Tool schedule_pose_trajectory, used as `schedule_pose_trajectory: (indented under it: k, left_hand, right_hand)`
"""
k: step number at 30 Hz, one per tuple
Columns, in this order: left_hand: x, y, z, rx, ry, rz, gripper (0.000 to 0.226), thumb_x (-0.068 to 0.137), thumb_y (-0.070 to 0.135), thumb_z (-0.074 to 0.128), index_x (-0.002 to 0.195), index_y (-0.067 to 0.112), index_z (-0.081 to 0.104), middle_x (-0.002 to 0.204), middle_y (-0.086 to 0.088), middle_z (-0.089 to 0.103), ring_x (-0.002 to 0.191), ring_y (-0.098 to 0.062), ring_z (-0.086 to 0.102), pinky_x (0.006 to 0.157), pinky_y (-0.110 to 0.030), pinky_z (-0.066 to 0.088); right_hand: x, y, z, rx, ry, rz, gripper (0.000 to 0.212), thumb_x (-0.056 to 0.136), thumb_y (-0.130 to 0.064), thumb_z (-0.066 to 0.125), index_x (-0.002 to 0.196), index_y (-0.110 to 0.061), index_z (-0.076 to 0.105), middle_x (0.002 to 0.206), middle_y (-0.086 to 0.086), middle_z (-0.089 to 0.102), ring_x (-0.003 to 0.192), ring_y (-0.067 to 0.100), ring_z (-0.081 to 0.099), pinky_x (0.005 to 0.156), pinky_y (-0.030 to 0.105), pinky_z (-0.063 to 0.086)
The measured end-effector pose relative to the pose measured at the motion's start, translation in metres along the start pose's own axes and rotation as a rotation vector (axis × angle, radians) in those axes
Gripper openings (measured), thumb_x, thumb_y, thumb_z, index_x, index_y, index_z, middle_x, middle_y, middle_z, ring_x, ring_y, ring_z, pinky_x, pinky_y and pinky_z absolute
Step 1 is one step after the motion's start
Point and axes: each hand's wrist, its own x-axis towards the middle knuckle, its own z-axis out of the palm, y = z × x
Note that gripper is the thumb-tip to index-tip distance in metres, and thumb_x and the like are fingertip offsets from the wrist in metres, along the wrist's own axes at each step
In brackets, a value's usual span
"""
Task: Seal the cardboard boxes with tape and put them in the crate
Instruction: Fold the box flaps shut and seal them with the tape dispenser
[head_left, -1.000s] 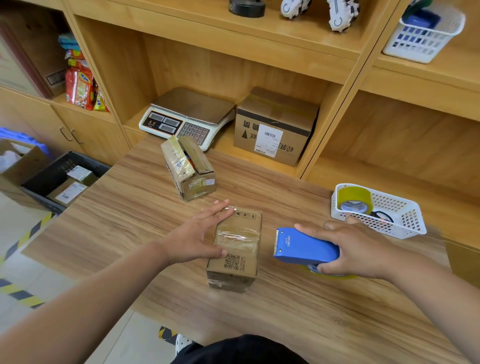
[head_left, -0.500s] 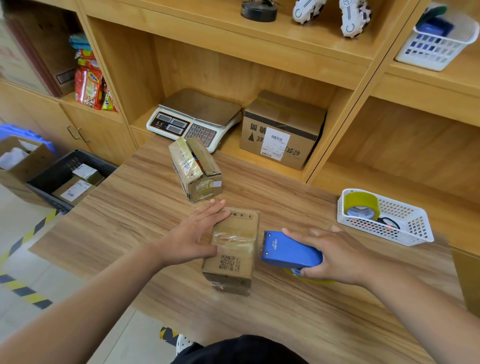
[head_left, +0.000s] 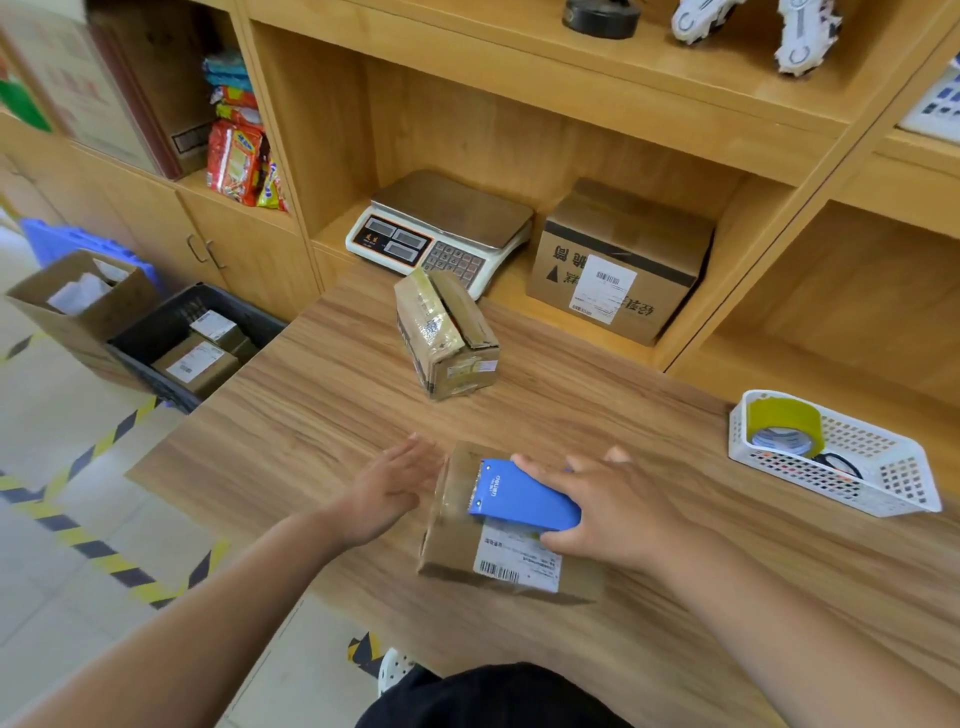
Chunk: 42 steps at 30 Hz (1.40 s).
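A small cardboard box (head_left: 457, 540) with a white shipping label lies on the wooden table (head_left: 649, 649) near its front edge. My right hand (head_left: 618, 506) grips a blue tape dispenser (head_left: 519, 496) that rests on top of this box. My left hand (head_left: 389, 486) lies flat with straight fingers against the box's left side. A second cardboard box (head_left: 447, 340) with a loose top flap stands farther back on the table. The dark crate (head_left: 156, 332) sits on the floor to the left and holds labelled boxes.
A white basket (head_left: 883, 478) with a tape roll (head_left: 784, 428) stands at the table's right. A scale (head_left: 441, 228) and a larger carton (head_left: 618, 260) sit on the shelf behind. An open cardboard carton (head_left: 78, 301) stands beside the crate. Striped tape marks the floor.
My right hand has brought the blue dispenser leftward from the table onto the top of the near box. The box has been turned so its label side faces up. My left hand stays against its left side.
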Motion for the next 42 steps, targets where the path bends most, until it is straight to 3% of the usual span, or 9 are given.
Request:
schedule_pose_trajectory:
  k: [5,9,12,16,21,29,34,38,42]
  left_hand:
    - [0.01,0.021,0.022,-0.33,-0.014,-0.147,0.102,0.058,0.059,0.055,0.147,0.016,0.03,0.157,0.0,0.014,0.142,-0.002,0.002,0.107,-0.011,0.006]
    - [0.015,0.02,0.03,-0.055,-0.044,-0.065,0.112,0.07,0.042,0.079,0.152,0.019,0.006,0.152,0.014,-0.001,0.14,0.001,-0.006,0.116,-0.021,0.003]
    - [0.023,0.02,0.032,0.194,-0.053,0.025,0.114,0.071,0.054,0.074,0.152,0.02,0.002,0.157,0.01,-0.009,0.138,0.001,-0.016,0.12,-0.031,-0.004]
    - [0.031,0.019,0.032,0.45,-0.069,0.119,0.112,0.073,0.064,0.065,0.152,0.02,-0.001,0.152,0.01,-0.023,0.138,-0.005,-0.027,0.112,-0.026,-0.018]
    - [0.035,0.024,0.034,0.497,-0.141,0.13,0.105,0.081,0.06,0.06,0.151,0.018,-0.006,0.148,0.011,-0.024,0.136,-0.001,-0.025,0.115,-0.025,-0.016]
    - [0.035,0.029,0.035,0.564,-0.181,0.059,0.105,0.083,0.06,0.057,0.148,0.021,-0.016,0.146,0.012,-0.029,0.135,-0.009,-0.029,0.111,-0.031,-0.018]
    - [0.035,0.031,0.035,0.576,-0.178,0.022,0.108,0.081,0.062,0.058,0.142,0.025,-0.024,0.145,0.016,-0.029,0.135,-0.009,-0.028,0.112,-0.035,-0.017]
    - [0.035,0.034,0.036,0.607,-0.188,0.01,0.106,0.082,0.062,0.057,0.139,0.028,-0.025,0.145,0.014,-0.03,0.135,-0.01,-0.028,0.113,-0.037,-0.017]
    - [0.035,0.037,0.037,0.616,-0.194,0.001,0.106,0.082,0.063,0.056,0.138,0.028,-0.026,0.146,0.013,-0.03,0.135,-0.011,-0.029,0.113,-0.036,-0.018]
  right_hand:
    - [0.004,-0.009,-0.001,-0.026,-0.055,0.039,0.071,0.088,-0.053,0.05,0.145,-0.055,0.007,0.112,-0.011,0.041,0.088,0.015,0.026,0.075,0.022,0.017]
    - [0.004,-0.01,-0.002,-0.025,-0.081,0.06,0.071,0.088,-0.052,0.05,0.145,-0.056,0.008,0.103,-0.015,0.032,0.088,0.014,0.026,0.073,0.023,0.017]
    - [0.005,-0.01,-0.003,-0.031,-0.084,0.062,0.071,0.088,-0.051,0.051,0.146,-0.054,0.009,0.115,-0.012,0.042,0.087,0.013,0.024,0.075,0.023,0.017]
    - [0.005,-0.007,-0.003,-0.037,-0.095,0.065,0.072,0.088,-0.052,0.051,0.146,-0.053,0.008,0.127,-0.008,0.043,0.088,0.013,0.022,0.078,0.024,0.017]
    - [0.005,-0.002,-0.002,-0.039,-0.118,0.047,0.075,0.087,-0.053,0.052,0.146,-0.053,0.007,0.129,-0.006,0.043,0.087,0.014,0.024,0.078,0.024,0.017]
    - [0.001,0.015,-0.002,-0.03,-0.147,0.003,0.079,0.085,-0.049,0.055,0.145,-0.056,0.003,0.099,-0.01,0.036,0.085,0.017,0.029,0.077,0.026,0.019]
    - [-0.007,0.036,0.002,-0.042,-0.107,-0.021,0.077,0.084,-0.052,0.054,0.142,-0.06,0.004,0.098,-0.012,0.041,0.086,0.019,0.032,0.064,0.023,0.021]
    - [-0.031,0.074,0.01,-0.003,-0.074,0.026,0.075,0.079,-0.063,0.05,0.135,-0.069,0.001,0.088,-0.017,0.039,0.087,0.021,0.037,0.079,0.029,0.038]
    - [-0.061,0.113,0.019,0.011,-0.049,0.047,0.07,0.077,-0.07,0.047,0.119,-0.079,-0.008,0.097,-0.02,0.044,0.089,0.018,0.039,0.083,0.027,0.04]
